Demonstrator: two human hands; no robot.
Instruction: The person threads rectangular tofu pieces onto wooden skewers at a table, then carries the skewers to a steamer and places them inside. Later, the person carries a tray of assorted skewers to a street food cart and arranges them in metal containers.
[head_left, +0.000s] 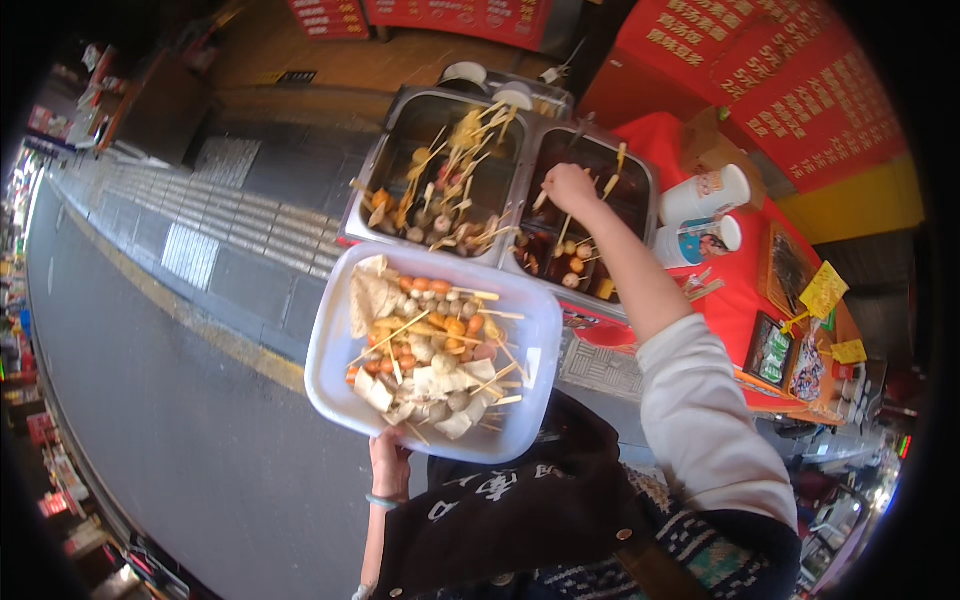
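Note:
My left hand (390, 463) grips the near rim of a white plastic basin (324, 360), propping it up before my apron. Inside lie several food skewers (442, 360) with sausages, balls and tofu pieces, their bamboo sticks pointing mostly right. My right hand (571, 187) reaches over the right steel vat (643, 176), which holds dark broth. Its fingers are closed on a skewer, whose pale stick (540, 199) shows beside the fingertips; the rest is partly hidden by the hand. Other skewers (576, 262) with balls sit in compartments at that vat's near end.
A second steel vat (384, 127) full of skewers in broth adjoins on the left. Printed paper cups (694, 241) lie on a red-covered table (739, 277) to the right, near a tray of wrapped packets (772, 352). Red menu boards (780, 82) stand behind. Pavement and road (187, 420) stretch left.

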